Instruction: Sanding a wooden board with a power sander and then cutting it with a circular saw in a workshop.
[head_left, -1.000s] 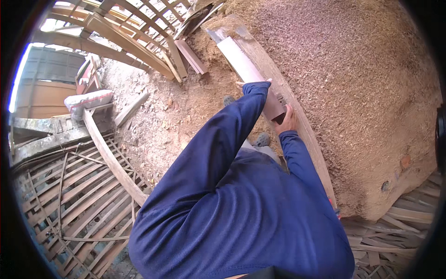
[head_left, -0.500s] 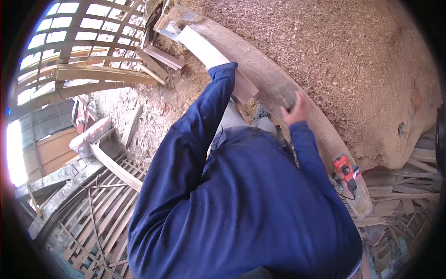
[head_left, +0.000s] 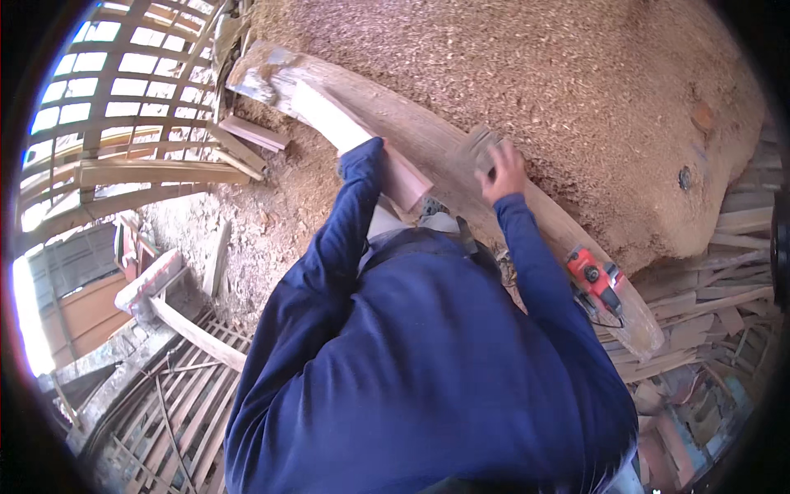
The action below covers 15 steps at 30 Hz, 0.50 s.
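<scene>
A pale, smoothly cut wooden piece lies slantwise on a long wooden beam in front of me. My left sleeve cuff reaches over this piece; my left hand is hidden behind it, so its fingers do not show. Further right, my right hand has its fingers bent round the near side of a small grey-brown block, somewhat blurred. That block is over the beam, tilted toward its far edge. A red and black handheld power tool rests on the beam's right part, near my right forearm.
Wood shavings heap up beyond the beam. A wooden lattice stands at far left, with loose offcuts beside it. Wooden slats lie at lower left. Scrap strips pile up at right.
My right hand, earlier spread over the beam, has moved up and left and now has its fingers on the small block. My view has shifted slightly; the left arm stays on the pale piece.
</scene>
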Each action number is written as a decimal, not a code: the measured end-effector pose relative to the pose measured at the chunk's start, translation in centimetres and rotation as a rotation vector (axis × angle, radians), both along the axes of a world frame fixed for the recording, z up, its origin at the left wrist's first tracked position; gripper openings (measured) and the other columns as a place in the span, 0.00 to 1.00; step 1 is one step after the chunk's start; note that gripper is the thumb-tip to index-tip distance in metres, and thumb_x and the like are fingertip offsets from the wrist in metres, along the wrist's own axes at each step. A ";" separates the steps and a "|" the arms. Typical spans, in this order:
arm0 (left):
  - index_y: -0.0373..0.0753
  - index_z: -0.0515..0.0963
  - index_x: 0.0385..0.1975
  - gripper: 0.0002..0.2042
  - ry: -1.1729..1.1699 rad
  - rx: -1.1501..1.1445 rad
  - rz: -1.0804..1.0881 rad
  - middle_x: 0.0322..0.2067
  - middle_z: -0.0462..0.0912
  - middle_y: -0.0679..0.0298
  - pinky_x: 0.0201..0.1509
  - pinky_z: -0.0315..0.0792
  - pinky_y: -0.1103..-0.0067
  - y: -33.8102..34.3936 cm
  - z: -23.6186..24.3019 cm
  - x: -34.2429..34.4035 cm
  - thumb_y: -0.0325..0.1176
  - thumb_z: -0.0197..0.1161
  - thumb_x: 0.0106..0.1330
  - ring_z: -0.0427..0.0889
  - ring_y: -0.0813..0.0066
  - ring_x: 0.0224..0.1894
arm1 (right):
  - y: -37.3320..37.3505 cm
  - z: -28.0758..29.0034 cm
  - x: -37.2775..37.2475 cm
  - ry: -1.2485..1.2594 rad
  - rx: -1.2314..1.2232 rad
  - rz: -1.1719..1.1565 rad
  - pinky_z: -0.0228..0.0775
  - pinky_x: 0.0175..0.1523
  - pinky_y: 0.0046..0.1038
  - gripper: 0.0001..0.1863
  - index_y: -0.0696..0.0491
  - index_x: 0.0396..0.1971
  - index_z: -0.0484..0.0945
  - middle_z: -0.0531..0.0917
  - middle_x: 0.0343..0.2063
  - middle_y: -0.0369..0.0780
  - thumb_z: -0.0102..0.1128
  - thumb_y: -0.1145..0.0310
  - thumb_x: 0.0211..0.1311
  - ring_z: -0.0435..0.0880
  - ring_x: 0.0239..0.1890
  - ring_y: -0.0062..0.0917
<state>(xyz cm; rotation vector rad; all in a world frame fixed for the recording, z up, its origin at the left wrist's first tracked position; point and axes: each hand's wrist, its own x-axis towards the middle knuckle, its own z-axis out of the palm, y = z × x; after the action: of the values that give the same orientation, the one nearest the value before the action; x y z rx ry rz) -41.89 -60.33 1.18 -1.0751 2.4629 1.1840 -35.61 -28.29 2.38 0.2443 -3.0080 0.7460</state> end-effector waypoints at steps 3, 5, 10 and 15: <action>0.34 0.81 0.33 0.17 0.105 0.145 -0.162 0.33 0.83 0.51 0.43 0.73 0.69 -1.2 0.2 1.2 0.42 0.66 0.51 0.81 0.60 0.36 | 3.3 1.9 0.5 0.164 -0.028 -0.185 0.55 0.67 0.46 0.36 0.46 0.58 0.71 0.63 0.65 0.48 0.72 0.63 0.43 0.62 0.64 0.49; 0.32 0.81 0.33 0.19 0.082 0.140 -0.057 0.33 0.82 0.54 0.43 0.72 0.72 -0.9 0.5 1.1 0.46 0.65 0.54 0.80 0.67 0.38 | 5.0 3.3 1.8 0.191 -0.062 -0.130 0.56 0.67 0.46 0.34 0.47 0.57 0.72 0.64 0.64 0.48 0.71 0.63 0.45 0.62 0.64 0.49; 0.34 0.79 0.33 0.16 0.249 0.671 0.253 0.33 0.80 0.58 0.41 0.71 0.72 -1.0 0.0 1.7 0.41 0.66 0.52 0.77 0.68 0.36 | 9.0 5.5 7.8 0.296 0.052 -0.240 0.56 0.66 0.48 0.35 0.45 0.57 0.72 0.64 0.63 0.50 0.70 0.60 0.45 0.62 0.63 0.51; 0.34 0.79 0.39 0.18 0.282 0.772 0.185 0.35 0.79 0.61 0.43 0.69 0.74 -1.4 -0.5 1.8 0.39 0.65 0.53 0.75 0.69 0.37 | 22.4 7.9 -0.8 0.542 0.246 -0.753 0.55 0.66 0.51 0.34 0.45 0.59 0.70 0.62 0.64 0.55 0.66 0.50 0.52 0.58 0.68 0.50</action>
<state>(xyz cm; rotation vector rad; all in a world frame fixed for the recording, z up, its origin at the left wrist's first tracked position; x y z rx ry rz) -40.10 -61.68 0.73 -0.9389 1.7724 2.2064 -36.41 -5.86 10.28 -0.5619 -2.3658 0.1875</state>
